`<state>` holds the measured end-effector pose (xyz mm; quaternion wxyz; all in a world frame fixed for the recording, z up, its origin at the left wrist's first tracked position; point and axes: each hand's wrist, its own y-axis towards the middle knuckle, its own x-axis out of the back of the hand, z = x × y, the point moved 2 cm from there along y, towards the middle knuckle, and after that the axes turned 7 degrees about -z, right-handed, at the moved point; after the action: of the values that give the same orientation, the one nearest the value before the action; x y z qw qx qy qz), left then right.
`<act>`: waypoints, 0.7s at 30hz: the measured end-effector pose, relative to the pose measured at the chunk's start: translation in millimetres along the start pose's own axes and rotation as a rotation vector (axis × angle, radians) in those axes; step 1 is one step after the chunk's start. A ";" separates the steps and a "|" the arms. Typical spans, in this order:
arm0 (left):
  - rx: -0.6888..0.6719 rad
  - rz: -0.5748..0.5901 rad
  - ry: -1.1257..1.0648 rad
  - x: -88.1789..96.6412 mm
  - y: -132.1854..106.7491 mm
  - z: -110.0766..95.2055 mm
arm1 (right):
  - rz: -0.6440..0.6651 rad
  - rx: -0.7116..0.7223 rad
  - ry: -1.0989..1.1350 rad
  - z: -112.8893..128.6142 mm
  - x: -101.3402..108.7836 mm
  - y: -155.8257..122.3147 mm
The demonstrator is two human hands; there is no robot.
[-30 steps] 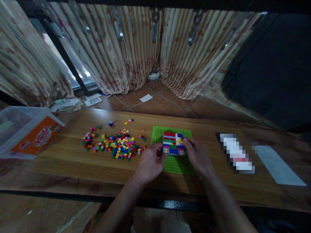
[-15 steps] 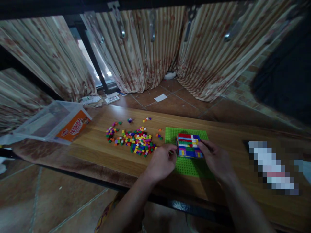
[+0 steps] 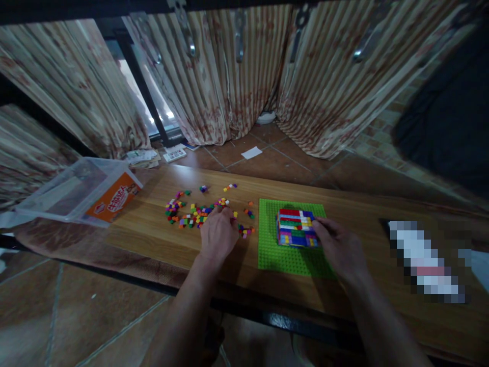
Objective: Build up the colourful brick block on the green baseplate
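Observation:
A block built of many coloured small bricks [image 3: 296, 227] stands on a green baseplate [image 3: 286, 257] on the wooden table [image 3: 153, 234]. My right hand [image 3: 338, 247] rests against the block's right side, fingers curled on its edge. My left hand [image 3: 217, 232] lies palm down over a scattered pile of loose coloured bricks [image 3: 187, 214] left of the baseplate. Its fingertips are bent down into the pile, and what they hold, if anything, is hidden.
A clear plastic tub with an orange label [image 3: 82, 191] lies on its side at the table's left end. A blurred-out object [image 3: 426, 260] lies at the right. Striped curtains [image 3: 237, 76] hang behind, and papers [image 3: 143, 157] lie on the tiled floor.
My left hand has left the brick block and moved left onto the loose pile. My right hand stays on the block. The view has swung left since a second ago.

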<state>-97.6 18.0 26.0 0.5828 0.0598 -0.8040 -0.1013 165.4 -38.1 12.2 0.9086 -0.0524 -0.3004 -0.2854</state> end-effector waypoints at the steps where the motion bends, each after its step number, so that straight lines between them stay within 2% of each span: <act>1: 0.011 0.010 0.017 0.0 -0.4 -2.3 | -0.001 0.004 0.002 0.7 0.1 -0.1; 7: 0.033 0.060 -0.004 -0.8 0.4 -6.1 | 0.011 -0.015 0.014 1.9 -0.3 -0.9; 16: -0.059 0.122 -0.076 -7.6 3.5 -2.3 | 0.016 0.039 0.032 -2.1 -0.4 -1.3; 21: -0.095 0.109 -0.047 -9.2 2.2 -1.3 | 0.015 0.038 0.036 -2.2 -0.3 -0.8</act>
<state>-93.4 21.9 18.5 0.5706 -0.0143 -0.8139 -0.1087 166.0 -39.2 10.1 0.9168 -0.0323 -0.2890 -0.2738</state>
